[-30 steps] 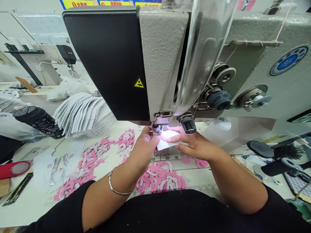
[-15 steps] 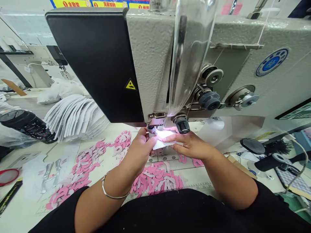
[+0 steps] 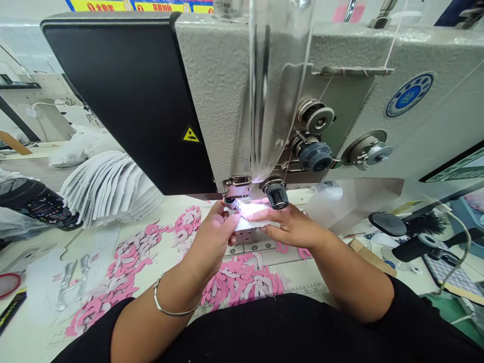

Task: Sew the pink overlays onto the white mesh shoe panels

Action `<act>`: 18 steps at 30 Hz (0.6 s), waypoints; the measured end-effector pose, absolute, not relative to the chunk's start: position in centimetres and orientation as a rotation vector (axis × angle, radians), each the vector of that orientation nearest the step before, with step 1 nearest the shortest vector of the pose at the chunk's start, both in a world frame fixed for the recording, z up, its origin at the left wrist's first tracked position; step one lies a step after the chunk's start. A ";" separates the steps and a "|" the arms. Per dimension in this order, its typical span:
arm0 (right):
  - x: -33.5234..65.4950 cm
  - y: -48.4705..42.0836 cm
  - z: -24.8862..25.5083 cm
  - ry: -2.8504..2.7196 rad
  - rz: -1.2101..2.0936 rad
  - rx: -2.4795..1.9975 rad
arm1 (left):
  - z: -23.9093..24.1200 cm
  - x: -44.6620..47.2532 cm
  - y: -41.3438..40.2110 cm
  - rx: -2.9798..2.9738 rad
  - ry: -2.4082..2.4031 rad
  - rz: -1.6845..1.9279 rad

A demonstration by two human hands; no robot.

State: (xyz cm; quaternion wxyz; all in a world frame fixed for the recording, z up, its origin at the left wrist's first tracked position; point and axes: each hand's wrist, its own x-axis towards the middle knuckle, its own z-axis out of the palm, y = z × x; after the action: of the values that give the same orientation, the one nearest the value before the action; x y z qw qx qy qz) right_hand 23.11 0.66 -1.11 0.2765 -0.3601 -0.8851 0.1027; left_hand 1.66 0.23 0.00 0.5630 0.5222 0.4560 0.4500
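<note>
A small white textured fabric piece [image 3: 252, 223] lies under the needle area of a sewing machine [image 3: 215, 75], brightly lit by its lamp. My left hand [image 3: 212, 233] pinches the left edge of this piece between thumb and fingers, close beside the presser foot [image 3: 232, 202]. From the right, my right hand [image 3: 297, 228] grips the piece too, index finger stretched over its top and thumb along the near edge. Glare hides the stitching spot. Below my hands, pink curved cut pieces [image 3: 242, 277] lie heaped on the table.
More pink pieces [image 3: 124, 259] spread to the left. Behind them stands a fanned stack of white fabric pieces [image 3: 109, 189] beside a black patterned bottle [image 3: 38, 201]. A clear tube [image 3: 278, 91] hangs before the machine head. A black-handled tool [image 3: 419, 249] lies at right.
The whole view has shifted slightly, so the machine and table appear farther left. Both hands keep their hold on the white fabric piece, with hardly any movement against the machine.
</note>
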 end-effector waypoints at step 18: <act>22.3 -0.2 -1.0 -2.320 0.269 -1.012 | -0.3 1.2 0.3 1.186 1.042 1.036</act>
State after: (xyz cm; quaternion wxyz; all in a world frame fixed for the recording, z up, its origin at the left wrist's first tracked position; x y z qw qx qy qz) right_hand 22.33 -0.20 -1.00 0.2936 -0.3800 -0.8713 0.1010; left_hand 1.25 0.28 -0.25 0.5863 0.5087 0.4471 0.4444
